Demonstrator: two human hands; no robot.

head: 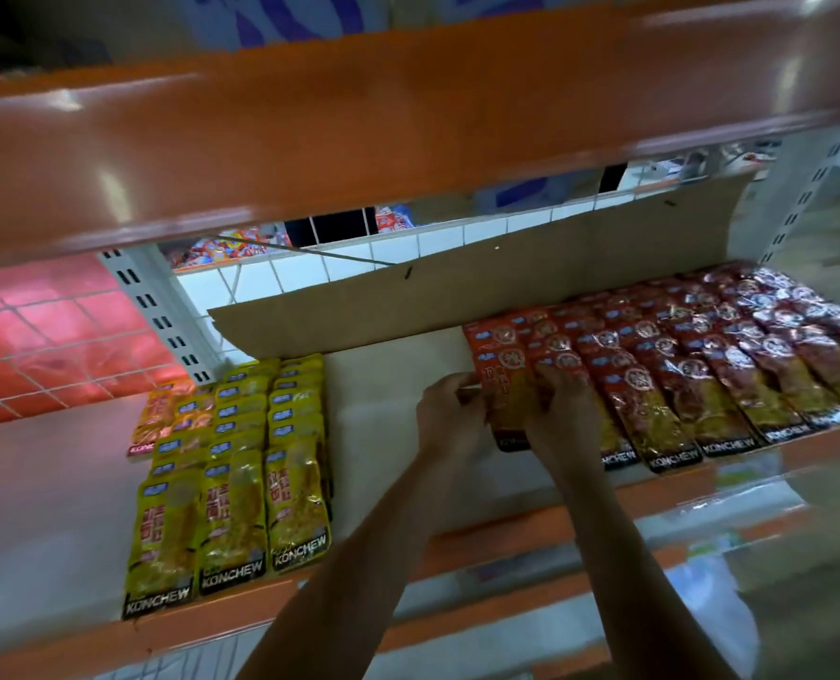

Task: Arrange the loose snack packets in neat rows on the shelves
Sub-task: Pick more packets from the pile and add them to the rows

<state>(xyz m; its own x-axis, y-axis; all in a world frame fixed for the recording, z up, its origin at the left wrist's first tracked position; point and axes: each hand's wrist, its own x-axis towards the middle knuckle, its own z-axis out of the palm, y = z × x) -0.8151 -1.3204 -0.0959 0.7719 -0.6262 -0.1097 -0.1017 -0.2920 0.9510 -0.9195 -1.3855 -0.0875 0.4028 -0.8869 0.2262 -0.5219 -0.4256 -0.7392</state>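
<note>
On the white shelf point(388, 385), red snack packets point(702, 365) lie in overlapping rows at the right. Yellow snack packets point(241, 463) lie in three rows at the left. Both hands work at the leftmost red row. My left hand point(449, 417) pinches the left edge of the front red packet point(508, 409). My right hand point(562, 409) grips the same packet from the right, its fingers curled over the top. The packet's lower end is partly hidden by my right hand.
A brown cardboard strip point(481, 282) stands along the back of the shelf before a white wire grid point(310, 267). An orange shelf point(359, 120) overhangs close above. The shelf's orange front lip point(506, 537) runs below my arms. More blurred goods sit on the lower shelf point(751, 557).
</note>
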